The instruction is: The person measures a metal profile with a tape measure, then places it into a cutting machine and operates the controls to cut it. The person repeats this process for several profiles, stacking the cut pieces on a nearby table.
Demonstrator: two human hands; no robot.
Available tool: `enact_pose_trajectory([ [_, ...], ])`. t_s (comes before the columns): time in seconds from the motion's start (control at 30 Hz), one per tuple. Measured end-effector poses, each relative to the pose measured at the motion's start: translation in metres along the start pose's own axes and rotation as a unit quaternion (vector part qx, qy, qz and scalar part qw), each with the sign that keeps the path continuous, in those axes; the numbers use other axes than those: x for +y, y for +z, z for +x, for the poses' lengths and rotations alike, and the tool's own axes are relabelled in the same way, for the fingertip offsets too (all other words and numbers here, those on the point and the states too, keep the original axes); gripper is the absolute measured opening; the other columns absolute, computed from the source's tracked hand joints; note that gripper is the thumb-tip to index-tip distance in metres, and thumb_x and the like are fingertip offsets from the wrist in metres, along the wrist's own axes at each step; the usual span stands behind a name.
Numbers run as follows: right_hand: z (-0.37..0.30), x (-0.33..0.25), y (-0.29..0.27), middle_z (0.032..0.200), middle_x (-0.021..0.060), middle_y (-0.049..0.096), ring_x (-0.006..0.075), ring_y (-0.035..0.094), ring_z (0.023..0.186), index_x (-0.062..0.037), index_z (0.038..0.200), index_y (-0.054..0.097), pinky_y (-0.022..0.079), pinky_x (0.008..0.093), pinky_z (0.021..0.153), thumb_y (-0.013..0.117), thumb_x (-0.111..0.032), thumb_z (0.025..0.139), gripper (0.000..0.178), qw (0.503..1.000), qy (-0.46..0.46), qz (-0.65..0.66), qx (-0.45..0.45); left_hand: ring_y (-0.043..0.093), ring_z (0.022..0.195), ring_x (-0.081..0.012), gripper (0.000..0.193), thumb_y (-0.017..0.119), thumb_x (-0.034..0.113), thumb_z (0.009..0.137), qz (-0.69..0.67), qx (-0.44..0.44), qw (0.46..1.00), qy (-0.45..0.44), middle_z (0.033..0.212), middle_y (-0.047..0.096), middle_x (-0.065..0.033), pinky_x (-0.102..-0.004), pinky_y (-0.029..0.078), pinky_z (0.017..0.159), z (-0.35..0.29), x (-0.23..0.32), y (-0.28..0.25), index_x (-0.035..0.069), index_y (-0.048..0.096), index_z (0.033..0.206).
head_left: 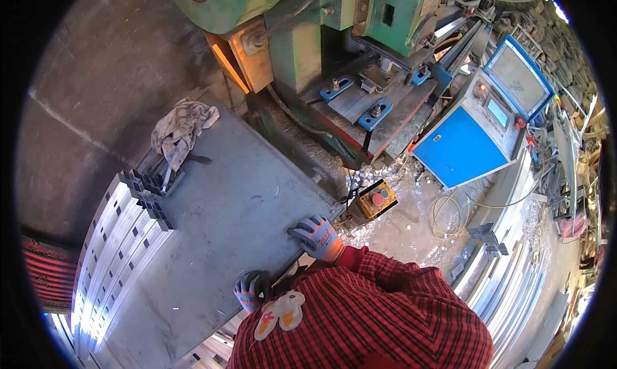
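Note:
My right hand [319,238], in a grey glove with an orange cuff, lies on the near right corner of a grey metal-topped table [225,195], its fingers stretched over the surface. Nothing shows in its grasp. At the table's near edge is my left hand [252,290], gloved alike; its fingers are partly hidden and dark, so I cannot see whether they hold anything. Long silver metal profiles [119,253] with rows of square holes lie along the table's left side. A crumpled grey rag [183,128] sits at the far left corner.
Beyond the table stands a green press [305,57] with blue clamps [376,114] on its bed. A yellow button box [376,200] with a red button is beside the table corner. To the right are a blue control cabinet [459,147], a hose [447,218] and stacked profiles [508,272]. Metal scraps litter the floor.

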State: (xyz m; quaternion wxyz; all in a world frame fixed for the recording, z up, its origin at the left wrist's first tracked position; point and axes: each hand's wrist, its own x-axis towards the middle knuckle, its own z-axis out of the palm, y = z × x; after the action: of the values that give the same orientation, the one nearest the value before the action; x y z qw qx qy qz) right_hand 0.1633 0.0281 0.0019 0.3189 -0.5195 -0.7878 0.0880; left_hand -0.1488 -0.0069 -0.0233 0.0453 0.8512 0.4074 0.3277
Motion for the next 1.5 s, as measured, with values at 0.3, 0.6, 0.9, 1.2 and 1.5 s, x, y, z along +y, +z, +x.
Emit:
enact_pose_trajectory([
  [0.3, -0.002, 0.003, -0.008, 0.108, 0.0055, 0.06, 0.0275, 0.056, 0.102, -0.0196, 0.124, 0.064, 0.043, 0.0422, 0.085, 0.07, -0.019, 0.073, 0.051, 1.0, 0.019, -0.012, 0.0, 0.065, 0.094, -0.0343, 0.04, 0.077, 0.024, 0.07, -0.006, 0.003, 1.0, 0.007, 0.107, 0.068, -0.0096, -0.0486, 0.05, 0.077, 0.009, -0.001, 0.01, 0.016, 0.067, 0.108],
  [0.6, 0.005, -0.003, -0.012, 0.114, 0.0088, 0.061, 0.0318, 0.057, 0.104, -0.0186, 0.123, 0.064, 0.046, 0.0462, 0.085, 0.069, -0.021, 0.077, 0.046, 0.999, 0.022, -0.008, -0.04, 0.063, 0.101, -0.0301, 0.038, 0.076, 0.025, 0.074, -0.001, -0.019, 0.998, -0.051, 0.114, 0.066, -0.006, -0.0458, 0.051, 0.082, -0.001, 0.01, 0.001, 0.018, 0.069, 0.11],
  [0.9, 0.001, 0.001, 0.01, 0.104, 0.0095, 0.064, 0.0344, 0.057, 0.095, -0.0185, 0.114, 0.071, 0.047, 0.0474, 0.083, 0.065, -0.011, 0.072, 0.043, 0.999, -0.008, 0.004, 0.033, 0.06, 0.109, -0.0282, 0.035, 0.073, 0.034, 0.08, -0.008, -0.034, 0.989, -0.141, 0.118, 0.064, -0.0031, -0.0465, 0.047, 0.088, -0.001, 0.028, -0.004, 0.025, 0.069, 0.113],
  [1.2, 0.007, 0.005, 0.009, 0.102, 0.0096, 0.064, 0.034, 0.057, 0.091, -0.0189, 0.109, 0.074, 0.049, 0.0467, 0.078, 0.065, -0.01, 0.073, 0.038, 0.998, -0.022, -0.026, 0.047, 0.057, 0.113, -0.0275, 0.04, 0.072, 0.039, 0.08, 0.007, -0.05, 0.986, -0.16, 0.122, 0.062, -0.0031, -0.0454, 0.043, 0.093, -0.003, 0.028, 0.002, 0.024, 0.067, 0.117],
  [1.5, 0.006, 0.009, 0.011, 0.099, 0.0087, 0.064, 0.0323, 0.058, 0.09, -0.0185, 0.109, 0.074, 0.048, 0.046, 0.077, 0.065, -0.01, 0.075, 0.036, 0.997, -0.034, -0.026, 0.057, 0.058, 0.113, -0.0264, 0.039, 0.072, 0.034, 0.079, 0.011, -0.056, 0.984, -0.169, 0.121, 0.063, -0.0019, -0.0455, 0.044, 0.094, 0.008, 0.034, -0.007, 0.025, 0.067, 0.116],
])
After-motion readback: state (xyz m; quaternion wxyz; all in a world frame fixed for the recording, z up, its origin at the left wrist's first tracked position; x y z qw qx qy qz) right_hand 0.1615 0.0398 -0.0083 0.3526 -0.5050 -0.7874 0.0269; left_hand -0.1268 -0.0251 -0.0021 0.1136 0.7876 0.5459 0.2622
